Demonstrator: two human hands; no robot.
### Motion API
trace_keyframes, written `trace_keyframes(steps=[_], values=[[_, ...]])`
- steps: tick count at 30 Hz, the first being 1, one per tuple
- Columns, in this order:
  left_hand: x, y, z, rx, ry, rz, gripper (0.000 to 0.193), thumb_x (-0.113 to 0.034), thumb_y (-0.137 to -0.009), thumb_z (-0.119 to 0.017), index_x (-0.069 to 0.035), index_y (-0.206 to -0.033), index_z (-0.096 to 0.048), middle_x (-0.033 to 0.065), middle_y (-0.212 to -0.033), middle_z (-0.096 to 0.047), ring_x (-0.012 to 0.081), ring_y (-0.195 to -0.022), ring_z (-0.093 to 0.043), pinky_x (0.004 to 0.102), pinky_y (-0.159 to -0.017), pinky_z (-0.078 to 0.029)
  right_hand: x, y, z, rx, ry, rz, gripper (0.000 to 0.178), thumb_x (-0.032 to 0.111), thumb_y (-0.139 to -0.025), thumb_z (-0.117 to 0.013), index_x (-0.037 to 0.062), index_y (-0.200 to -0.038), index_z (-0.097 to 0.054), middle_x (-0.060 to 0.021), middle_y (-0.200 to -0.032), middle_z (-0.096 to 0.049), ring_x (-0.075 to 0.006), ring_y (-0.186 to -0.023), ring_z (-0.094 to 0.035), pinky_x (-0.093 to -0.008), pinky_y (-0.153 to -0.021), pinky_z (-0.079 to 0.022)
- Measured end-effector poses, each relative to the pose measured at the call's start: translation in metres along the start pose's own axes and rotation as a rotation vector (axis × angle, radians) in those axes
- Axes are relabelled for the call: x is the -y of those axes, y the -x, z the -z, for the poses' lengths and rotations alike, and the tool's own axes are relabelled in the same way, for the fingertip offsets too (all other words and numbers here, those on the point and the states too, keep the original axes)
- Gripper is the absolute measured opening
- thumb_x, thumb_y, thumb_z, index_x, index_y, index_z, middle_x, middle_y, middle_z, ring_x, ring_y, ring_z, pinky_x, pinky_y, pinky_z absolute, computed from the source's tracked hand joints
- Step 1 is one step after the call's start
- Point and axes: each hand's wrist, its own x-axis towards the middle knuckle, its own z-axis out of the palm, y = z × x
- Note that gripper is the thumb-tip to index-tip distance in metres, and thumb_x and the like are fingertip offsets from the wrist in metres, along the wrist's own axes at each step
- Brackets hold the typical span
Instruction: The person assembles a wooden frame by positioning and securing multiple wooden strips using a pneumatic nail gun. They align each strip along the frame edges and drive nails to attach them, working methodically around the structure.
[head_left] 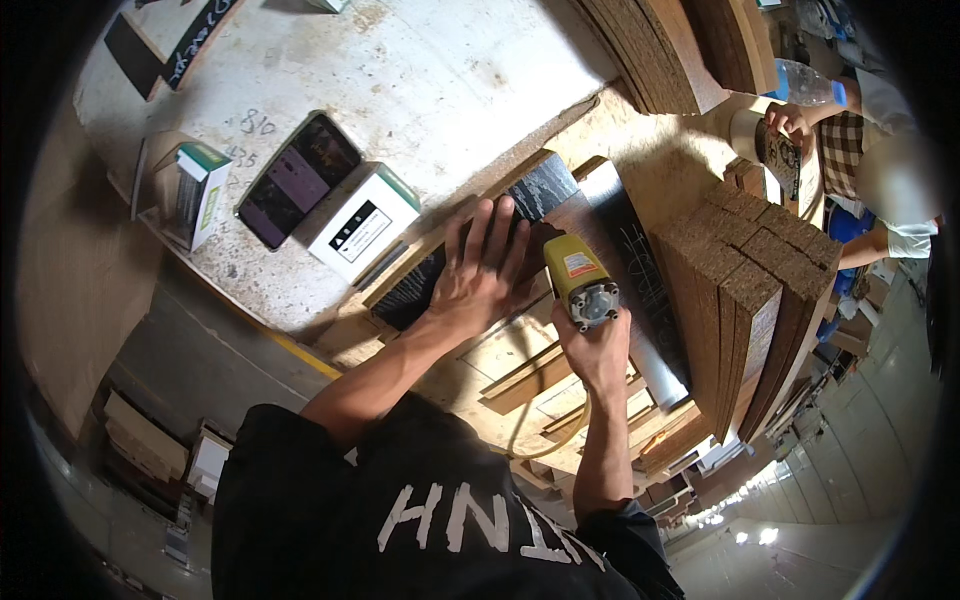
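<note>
Your L hand (pixel 480 275) lay flat, fingers apart, on the dark board (pixel 543 188); your R hand (pixel 593 350) was clamped round the yellow power tool (pixel 574 262), right beside those fingers! Nose hidden, so you needed firm L pressure w/ steady wrist + fingertips well clear.

Light is flooding the white tabletop (pixel 470 100), while the shirt (pixel 310 510) is sinking into near-black and the floor (pixel 195 335) is lying in dim shade. Lamps (pixel 768 536) are flaring at lower right, the dark panel (pixel 640 285) is catching a pale glare, and straight edges are bowing toward a black fisheye rim.
</note>
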Motion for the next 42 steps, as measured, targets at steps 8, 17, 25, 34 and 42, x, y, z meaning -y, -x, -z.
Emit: trace_keyframes(steps=[8,17,25,34,42], values=[[-0.003,-0.004,0.007,0.091,-0.071,0.000,0.067,-0.039,-0.092,-0.068,0.000,-0.145,-0.055,0.0327,-0.161,-0.032,0.0503,-0.151,-0.023,0.0710,-0.114,-0.026,-0.005,-0.001,0.006,-0.004,0.028,0.030,0.039,0.021,-0.077,-0.083,0.0005,-0.109,-0.074,-0.0176,-0.095,-0.076,-0.0346,-0.089,-0.068,-0.0436,-0.088,-0.051],[-0.001,-0.001,0.003,0.022,-0.078,-0.024,0.061,-0.033,-0.092,-0.066,0.001,-0.143,-0.058,0.0320,-0.161,-0.032,0.0485,-0.152,-0.022,0.0690,-0.113,-0.027,0.001,-0.003,0.007,-0.027,0.044,0.058,0.034,0.022,-0.079,-0.081,-0.0001,-0.103,-0.076,-0.0176,-0.089,-0.076,-0.0329,-0.080,-0.070,-0.0426,-0.083,-0.054],[-0.002,-0.002,0.003,0.036,-0.099,-0.018,0.061,-0.032,-0.092,-0.065,0.000,-0.143,-0.058,0.0312,-0.162,-0.030,0.0473,-0.152,-0.022,0.0684,-0.113,-0.027,0.008,-0.005,0.009,-0.015,-0.003,0.048,0.031,0.022,-0.080,-0.080,-0.0008,-0.101,-0.076,-0.0164,-0.087,-0.077,-0.0303,-0.075,-0.071,-0.0437,-0.080,-0.054],[-0.001,0.000,0.001,0.060,-0.163,-0.017,0.084,-0.057,-0.086,-0.073,-0.001,-0.146,-0.054,0.0296,-0.165,-0.025,0.0465,-0.153,-0.019,0.0690,-0.114,-0.026,0.007,-0.005,0.010,-0.008,0.085,0.022,0.036,0.021,-0.081,-0.080,-0.0002,-0.110,-0.074,-0.0170,-0.095,-0.077,-0.0328,-0.091,-0.069,-0.0435,-0.086,-0.055],[-0.002,0.001,0.006,0.049,-0.110,-0.036,0.075,-0.048,-0.093,-0.066,0.001,-0.147,-0.052,0.0328,-0.163,-0.025,0.0488,-0.152,-0.020,0.0719,-0.115,-0.026,0.007,0.011,0.004,-0.026,-0.022,0.048,0.037,0.014,-0.082,-0.077,-0.0024,-0.115,-0.071,-0.0207,-0.102,-0.076,-0.0291,-0.091,-0.074,-0.0405,-0.081,-0.059]])
